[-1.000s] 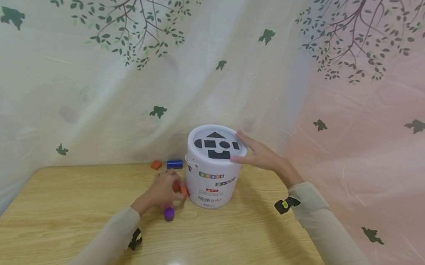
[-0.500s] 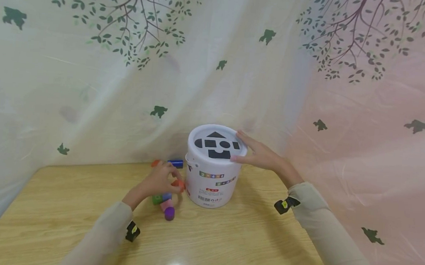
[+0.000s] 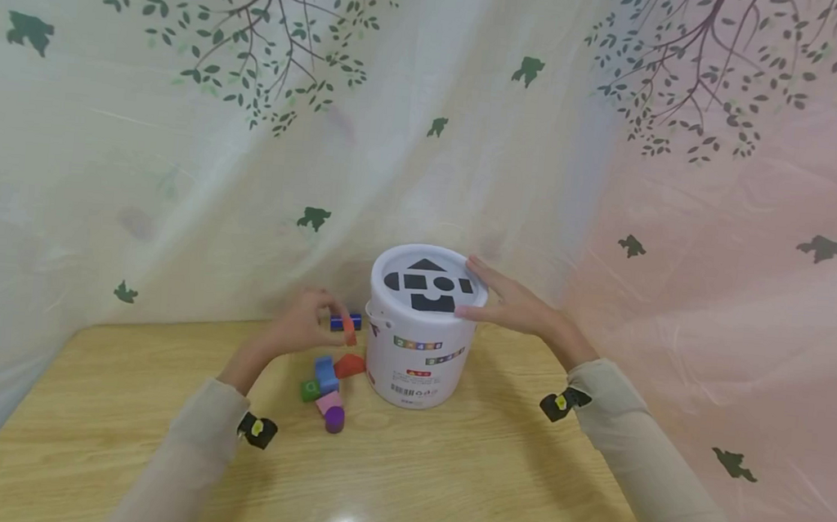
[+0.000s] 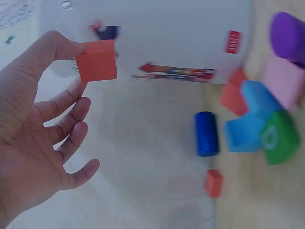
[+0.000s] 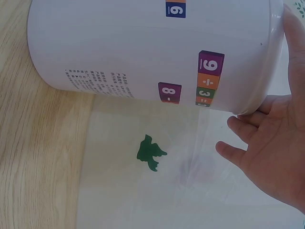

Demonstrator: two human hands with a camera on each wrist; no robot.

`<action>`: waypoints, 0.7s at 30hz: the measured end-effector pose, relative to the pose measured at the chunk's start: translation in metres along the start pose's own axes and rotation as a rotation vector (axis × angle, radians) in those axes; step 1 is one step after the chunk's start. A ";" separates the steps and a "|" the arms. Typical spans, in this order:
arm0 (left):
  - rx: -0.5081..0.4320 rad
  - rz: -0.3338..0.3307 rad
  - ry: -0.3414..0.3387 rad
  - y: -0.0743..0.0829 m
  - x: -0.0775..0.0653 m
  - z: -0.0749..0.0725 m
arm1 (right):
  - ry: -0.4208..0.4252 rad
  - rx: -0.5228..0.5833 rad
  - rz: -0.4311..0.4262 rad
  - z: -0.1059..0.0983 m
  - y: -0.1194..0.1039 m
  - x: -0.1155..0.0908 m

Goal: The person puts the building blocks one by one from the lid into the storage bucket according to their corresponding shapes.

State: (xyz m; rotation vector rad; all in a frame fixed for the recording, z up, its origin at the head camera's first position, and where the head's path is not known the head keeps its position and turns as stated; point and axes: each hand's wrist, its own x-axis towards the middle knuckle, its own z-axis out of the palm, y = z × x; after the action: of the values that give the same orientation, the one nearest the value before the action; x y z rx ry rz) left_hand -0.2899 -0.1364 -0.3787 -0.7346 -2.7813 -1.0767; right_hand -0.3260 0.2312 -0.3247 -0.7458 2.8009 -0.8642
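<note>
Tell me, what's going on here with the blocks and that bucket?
A person's left hand pinches an orange block between thumb and fingertip, in the air to the left of the white bucket. The right hand rests on the edge of the bucket's lid. More blocks, among them a red one, a green one and a purple one, lie loose on the table.

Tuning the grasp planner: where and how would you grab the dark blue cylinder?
Probably pinch the dark blue cylinder across its middle, from above: it lies on its side, with the curtain close behind and the white bucket past its right end.
</note>
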 end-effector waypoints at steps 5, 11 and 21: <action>0.017 0.015 0.041 0.009 0.002 -0.016 | 0.000 -0.001 -0.008 0.000 0.000 0.000; 0.006 0.021 0.064 0.021 0.006 -0.035 | 0.006 0.006 -0.002 0.001 0.002 0.000; 0.000 0.027 0.130 0.052 0.019 -0.051 | 0.012 -0.001 -0.004 0.000 0.003 0.001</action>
State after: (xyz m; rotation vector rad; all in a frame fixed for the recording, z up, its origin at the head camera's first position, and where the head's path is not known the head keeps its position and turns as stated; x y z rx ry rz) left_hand -0.2880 -0.1287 -0.3036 -0.6748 -2.6550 -1.0785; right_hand -0.3283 0.2324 -0.3265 -0.7489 2.8110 -0.8709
